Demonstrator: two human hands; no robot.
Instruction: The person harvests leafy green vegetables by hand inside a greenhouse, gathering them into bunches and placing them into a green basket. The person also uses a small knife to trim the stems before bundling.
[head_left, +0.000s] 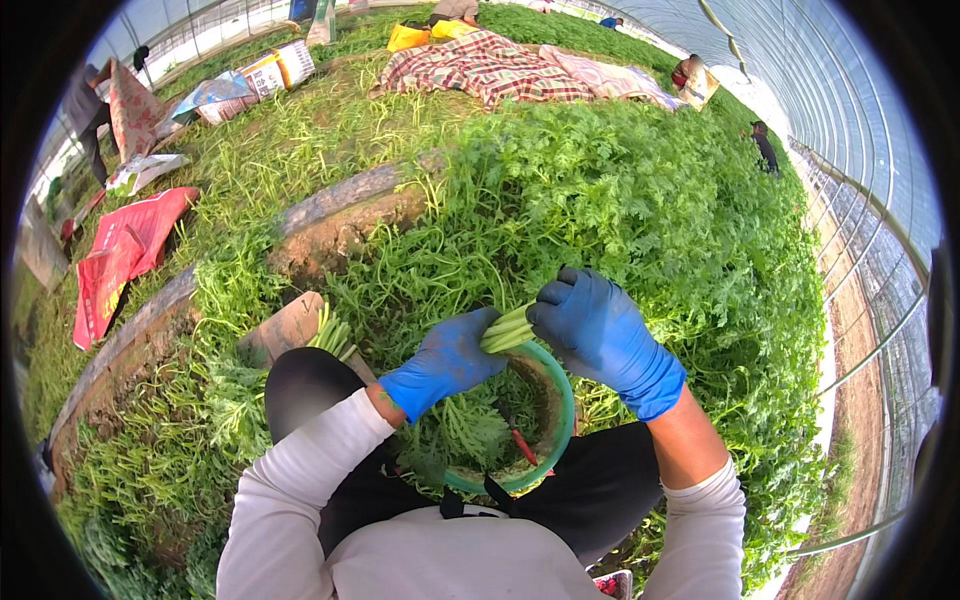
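My left hand (454, 358), in a soiled blue glove, is closed around a bunch of pale green stems (508, 330). My right hand (604, 341), gloved the same way, has its fingers curled over the other end of the bunch, which they hide. Below both hands, between my legs, stands a round bucket with a green rim (564, 420). Feathery leaves (469, 427) fill part of it. A tool with a red handle (523, 447) leans inside; its working end is hard to make out. Beside my left knee, cut stems (330, 334) lie by a brown board (289, 326).
Dense leafy greens (675, 202) grow ahead and to the right. A soil ridge with a plastic edge (352, 199) curves across the left. Beyond lie a red sack (135, 259) and checked cloths (480, 67). A person (90, 112) stands far left; others work farther back.
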